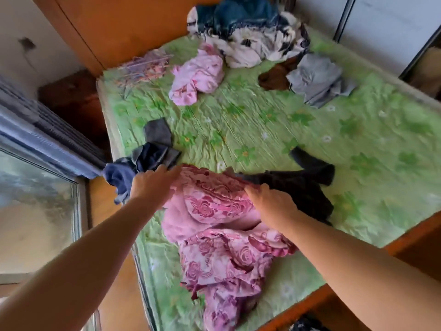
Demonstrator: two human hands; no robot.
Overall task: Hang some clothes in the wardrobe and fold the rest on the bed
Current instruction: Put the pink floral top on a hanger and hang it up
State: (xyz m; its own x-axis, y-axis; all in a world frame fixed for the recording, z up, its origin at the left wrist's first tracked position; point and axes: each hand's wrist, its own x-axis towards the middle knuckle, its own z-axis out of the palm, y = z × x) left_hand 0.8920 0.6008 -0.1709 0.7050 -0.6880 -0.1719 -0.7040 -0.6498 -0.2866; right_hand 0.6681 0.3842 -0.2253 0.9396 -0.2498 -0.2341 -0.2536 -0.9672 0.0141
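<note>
Right hand point(270, 201) grips rose-print garment point(214, 237), fingertips buried; left hand point(152, 185) blurred, hold unclear.

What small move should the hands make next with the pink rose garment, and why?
Probably draw the left hand and right hand apart to spread the garment flat on the bed: both are at its upper edge, and it lies bunched.

The right hand point(272, 206) has its fingertips buried in the folds of the pink rose-patterned garment point(222, 225), whose lower end runs off the picture's bottom. Blur smears the left hand point(152, 185), so its grip cannot be told. The black garment point(307, 185) lies partly behind the right hand. The clothes pile point(248, 32) at the far edge of the bed point(262, 130) is cut off above.
</note>
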